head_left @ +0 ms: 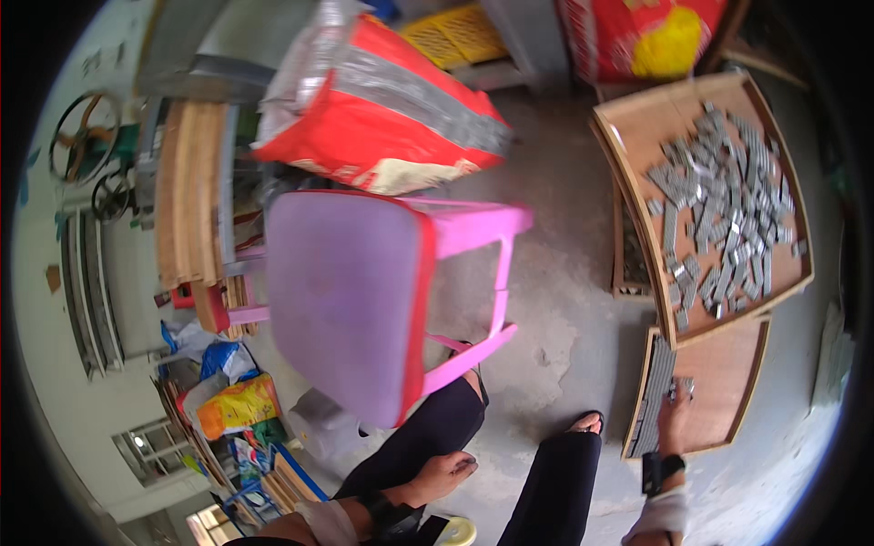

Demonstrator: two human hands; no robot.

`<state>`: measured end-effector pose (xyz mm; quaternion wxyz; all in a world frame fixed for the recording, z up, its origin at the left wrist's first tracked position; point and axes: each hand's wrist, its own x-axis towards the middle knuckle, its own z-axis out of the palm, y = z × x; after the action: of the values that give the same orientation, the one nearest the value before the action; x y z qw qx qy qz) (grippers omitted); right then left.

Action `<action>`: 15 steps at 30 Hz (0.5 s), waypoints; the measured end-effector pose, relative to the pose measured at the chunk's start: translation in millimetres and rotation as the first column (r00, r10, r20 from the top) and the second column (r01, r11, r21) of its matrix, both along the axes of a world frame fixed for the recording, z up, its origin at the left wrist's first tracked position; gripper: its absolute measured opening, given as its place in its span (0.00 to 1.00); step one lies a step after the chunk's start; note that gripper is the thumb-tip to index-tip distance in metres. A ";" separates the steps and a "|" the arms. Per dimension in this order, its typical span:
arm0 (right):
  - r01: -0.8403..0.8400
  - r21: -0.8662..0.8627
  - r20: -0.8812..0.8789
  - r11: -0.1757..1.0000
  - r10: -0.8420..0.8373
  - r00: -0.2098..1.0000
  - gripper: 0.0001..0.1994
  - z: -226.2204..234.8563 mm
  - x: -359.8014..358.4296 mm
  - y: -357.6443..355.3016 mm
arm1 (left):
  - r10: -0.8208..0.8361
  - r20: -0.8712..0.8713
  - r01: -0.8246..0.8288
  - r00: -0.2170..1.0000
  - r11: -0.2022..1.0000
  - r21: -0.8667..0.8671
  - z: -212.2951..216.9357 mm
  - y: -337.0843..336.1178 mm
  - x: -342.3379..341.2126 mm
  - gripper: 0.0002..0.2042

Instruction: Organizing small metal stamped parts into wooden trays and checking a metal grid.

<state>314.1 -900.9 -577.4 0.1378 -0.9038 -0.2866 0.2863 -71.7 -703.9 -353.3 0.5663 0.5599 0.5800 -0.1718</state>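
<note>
My right hand (674, 420) reaches down over the lower wooden tray (726, 400), its fingers closed around a small grey metal piece (688, 389). Along that tray's left side stand neat rows of grey metal pieces (654, 387), just beside the hand. Above lies a larger wooden tray (628, 136), heaped with loose grey metal pieces (728, 218). My left hand (442, 479) hovers over my left leg with its fingers curled in; whatever they hold, if anything, is hidden.
A pink and purple plastic stool (341, 291) lies on its side, left of centre. Behind it is a red and silver sack (410, 109). Wooden boards (191, 191) and colourful bags (241, 400) crowd the left. Another red sack (637, 41) stands at the back.
</note>
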 end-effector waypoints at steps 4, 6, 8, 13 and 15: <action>-0.222 0.057 -0.390 0.973 0.227 0.892 0.14 87.5 -70.4 19.3 | 0.011 0.032 -0.013 0.999 0.997 0.077 64.7 22.0 -11.5 0.12; -0.278 -0.028 -0.397 0.960 0.244 0.885 0.13 134.2 -97.4 11.7 | -0.101 0.034 0.097 0.994 0.991 0.088 90.9 39.7 -27.8 0.13; -0.245 -0.100 -0.422 0.964 0.182 0.888 0.13 177.4 -115.2 10.6 | 0.073 0.058 -0.075 0.996 0.997 0.035 124.9 61.0 -47.3 0.13; -0.176 0.074 -0.501 0.982 0.190 0.845 0.14 275.6 -176.9 102.3 | 0.344 0.078 -0.344 0.936 0.841 0.419 165.3 58.5 -155.6 0.11; -0.251 0.092 -0.517 0.964 0.262 0.815 0.19 315.5 -204.6 174.2 | 0.546 -0.022 -0.537 0.837 0.829 0.156 183.9 60.1 -207.1 0.12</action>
<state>109.5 -726.7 -261.9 0.1796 -0.7429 -0.3598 0.5351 -278.7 -643.8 -169.4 0.5305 0.4061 0.7438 0.0197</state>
